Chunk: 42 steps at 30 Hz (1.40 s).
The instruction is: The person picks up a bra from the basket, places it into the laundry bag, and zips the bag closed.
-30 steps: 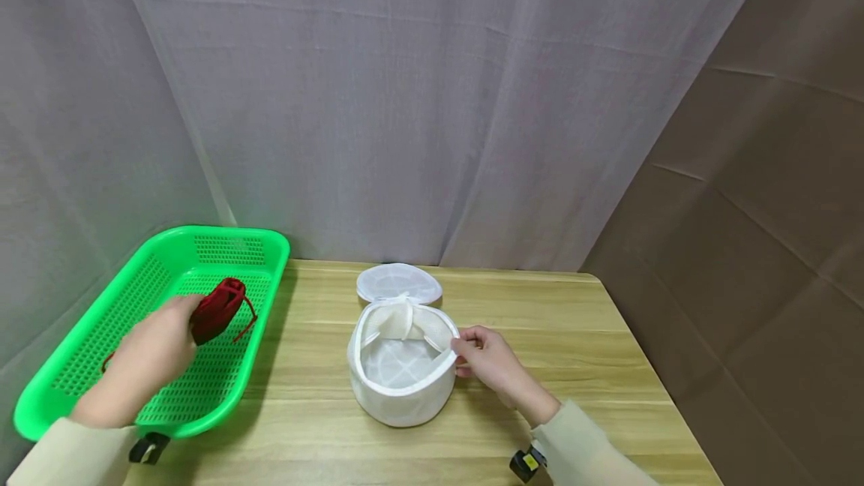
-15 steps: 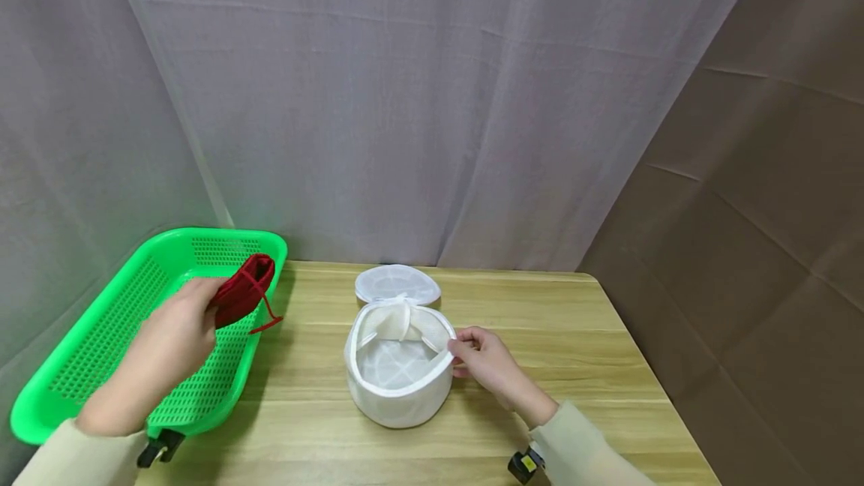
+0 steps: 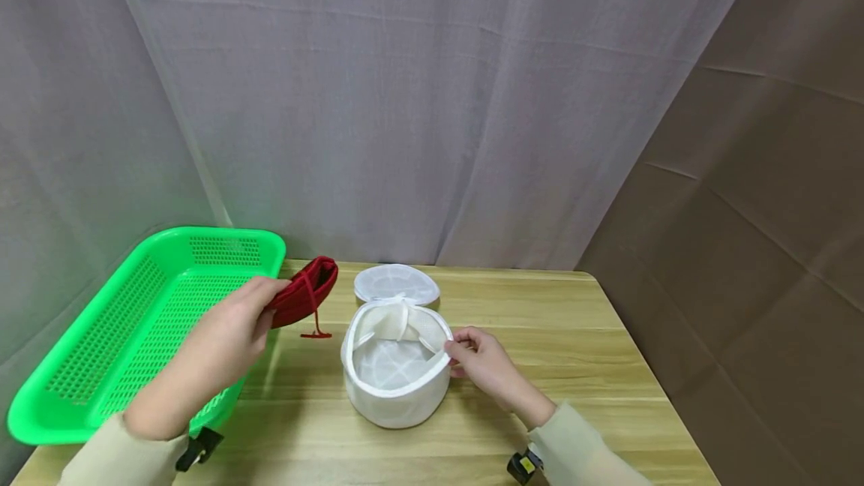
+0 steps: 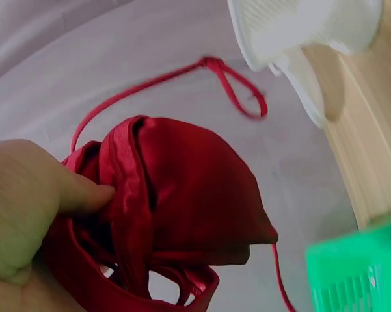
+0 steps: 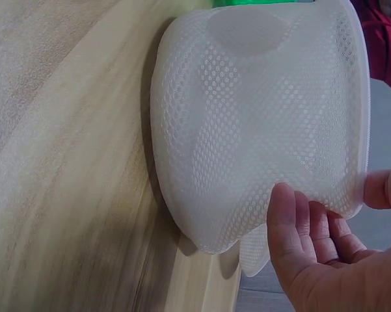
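My left hand (image 3: 229, 328) grips a folded red satin garment with thin cord ties (image 3: 304, 295), held up between the green basket and the white bag. In the left wrist view the thumb presses into the folds of the red satin (image 4: 195, 188), and a knotted cord loop trails off it. My right hand (image 3: 489, 362) pinches the right side of the rim of a round white mesh laundry bag (image 3: 398, 407). That bag stands upright with its lid (image 3: 397, 283) folded back behind it. In the right wrist view the thumb is at the rim, the fingers against the mesh wall (image 5: 247, 130).
A green perforated plastic basket (image 3: 40, 396) stands on the left of the wooden table (image 3: 574, 366). Grey curtain cloth (image 3: 378, 96) hangs behind the table, and brown cloth (image 3: 776, 246) covers the right side.
My left hand has carried the red satin garment up out of the green basket and rightward toward the mesh bag. The right hand keeps its hold on the rim.
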Each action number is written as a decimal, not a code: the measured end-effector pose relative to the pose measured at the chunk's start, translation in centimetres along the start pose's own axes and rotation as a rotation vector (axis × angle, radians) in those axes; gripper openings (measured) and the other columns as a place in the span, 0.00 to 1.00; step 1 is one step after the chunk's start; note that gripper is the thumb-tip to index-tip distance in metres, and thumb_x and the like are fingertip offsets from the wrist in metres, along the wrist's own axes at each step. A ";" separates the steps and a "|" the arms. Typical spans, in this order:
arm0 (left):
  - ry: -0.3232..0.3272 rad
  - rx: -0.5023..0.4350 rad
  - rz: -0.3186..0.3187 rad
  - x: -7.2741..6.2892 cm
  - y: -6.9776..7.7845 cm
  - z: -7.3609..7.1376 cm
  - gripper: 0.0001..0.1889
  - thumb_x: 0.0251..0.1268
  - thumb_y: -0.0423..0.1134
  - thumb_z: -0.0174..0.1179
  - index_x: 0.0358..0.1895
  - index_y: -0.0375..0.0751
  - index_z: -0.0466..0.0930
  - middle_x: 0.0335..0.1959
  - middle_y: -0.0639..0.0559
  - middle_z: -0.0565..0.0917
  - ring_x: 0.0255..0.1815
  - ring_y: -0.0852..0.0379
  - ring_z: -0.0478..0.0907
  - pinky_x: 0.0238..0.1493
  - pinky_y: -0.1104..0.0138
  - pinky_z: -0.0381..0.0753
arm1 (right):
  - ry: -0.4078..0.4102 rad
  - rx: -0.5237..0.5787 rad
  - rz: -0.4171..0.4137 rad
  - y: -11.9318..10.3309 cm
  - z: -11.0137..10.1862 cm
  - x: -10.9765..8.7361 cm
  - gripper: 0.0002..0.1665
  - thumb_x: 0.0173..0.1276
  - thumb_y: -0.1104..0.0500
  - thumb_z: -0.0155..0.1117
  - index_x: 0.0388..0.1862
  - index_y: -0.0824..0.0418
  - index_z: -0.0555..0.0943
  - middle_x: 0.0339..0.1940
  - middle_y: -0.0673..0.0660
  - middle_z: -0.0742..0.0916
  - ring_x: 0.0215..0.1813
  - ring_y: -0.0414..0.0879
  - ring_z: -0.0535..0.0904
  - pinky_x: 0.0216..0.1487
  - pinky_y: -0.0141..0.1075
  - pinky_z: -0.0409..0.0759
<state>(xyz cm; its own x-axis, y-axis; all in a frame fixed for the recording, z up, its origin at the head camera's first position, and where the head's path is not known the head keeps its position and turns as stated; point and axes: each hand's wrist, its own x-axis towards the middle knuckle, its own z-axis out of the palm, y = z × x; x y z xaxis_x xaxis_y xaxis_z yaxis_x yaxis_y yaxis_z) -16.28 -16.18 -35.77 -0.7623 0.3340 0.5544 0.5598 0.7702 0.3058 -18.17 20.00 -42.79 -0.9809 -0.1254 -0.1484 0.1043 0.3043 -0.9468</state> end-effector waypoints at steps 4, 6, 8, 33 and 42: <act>-0.005 -0.041 0.052 0.6 1.2 0.8 0.19 0.55 0.21 0.60 0.49 0.40 0.78 0.43 0.53 0.81 0.41 0.53 0.79 0.39 0.56 0.81 | -0.005 -0.018 -0.011 1.3 0.0 0.6 0.12 0.72 0.62 0.57 0.48 0.72 0.75 0.37 0.60 0.79 0.41 0.54 0.78 0.39 0.40 0.83; -0.004 -0.058 0.075 0.9 1.8 1.1 0.19 0.55 0.20 0.60 0.49 0.41 0.78 0.43 0.53 0.81 0.42 0.53 0.79 0.40 0.56 0.81 | -0.012 -0.026 -0.021 1.7 0.0 0.8 0.13 0.72 0.63 0.57 0.47 0.72 0.75 0.36 0.60 0.79 0.41 0.54 0.79 0.38 0.39 0.84; -0.001 -0.069 0.090 1.2 2.4 1.5 0.19 0.55 0.21 0.60 0.49 0.41 0.79 0.44 0.53 0.81 0.43 0.53 0.80 0.41 0.57 0.81 | -0.023 -0.028 -0.037 1.9 0.0 0.9 0.13 0.72 0.63 0.57 0.47 0.74 0.75 0.36 0.60 0.79 0.40 0.54 0.79 0.38 0.39 0.84; -0.142 -0.024 0.220 1.9 6.7 9.4 0.23 0.48 0.21 0.63 0.50 0.44 0.79 0.43 0.56 0.80 0.45 0.54 0.79 0.48 0.61 0.78 | -0.051 -0.035 -0.097 2.1 0.4 0.6 0.13 0.71 0.65 0.56 0.47 0.75 0.75 0.37 0.61 0.81 0.38 0.51 0.80 0.41 0.45 0.84; -0.253 0.025 0.230 0.5 7.2 11.2 0.15 0.53 0.24 0.60 0.43 0.46 0.81 0.37 0.55 0.80 0.40 0.52 0.80 0.43 0.60 0.80 | -0.028 -0.057 -0.102 2.2 0.4 0.5 0.11 0.69 0.65 0.57 0.46 0.72 0.77 0.36 0.60 0.81 0.37 0.46 0.79 0.44 0.46 0.82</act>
<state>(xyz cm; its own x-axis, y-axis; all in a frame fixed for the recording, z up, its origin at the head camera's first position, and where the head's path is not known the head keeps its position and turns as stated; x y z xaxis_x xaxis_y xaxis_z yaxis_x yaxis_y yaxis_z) -16.29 -4.36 -41.91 -0.6750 0.6227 0.3958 0.7210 0.6706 0.1745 -18.32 20.20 -45.05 -0.9810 -0.1845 -0.0603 -0.0064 0.3412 -0.9400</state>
